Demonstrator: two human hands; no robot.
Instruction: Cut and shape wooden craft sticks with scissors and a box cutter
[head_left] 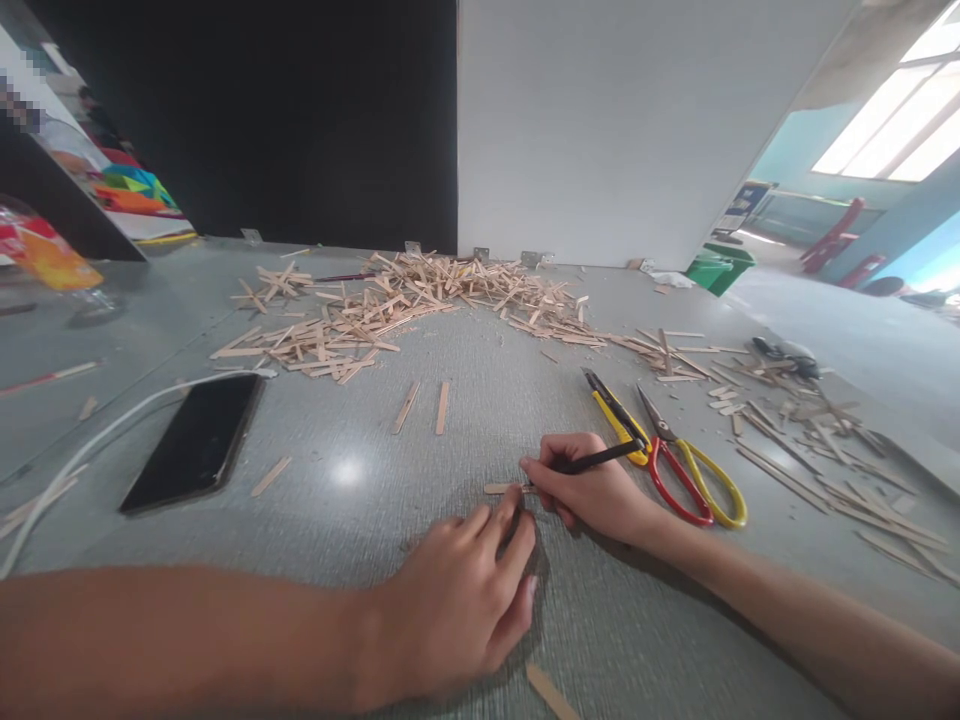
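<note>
Wooden stick [497, 489] lay flat on the grey table [480, 350]. Left hand [474, 580]: my fingers loosely spread, one fingertip at the stick. Right hand [589, 485]: my fingers closed round a black pen [604, 457], beside the left fingertips.

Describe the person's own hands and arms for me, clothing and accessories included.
The left hand and right hand are bare, with no gloves, watch or rings visible. No sleeve shows on the left forearm or right forearm within the picture.
</note>
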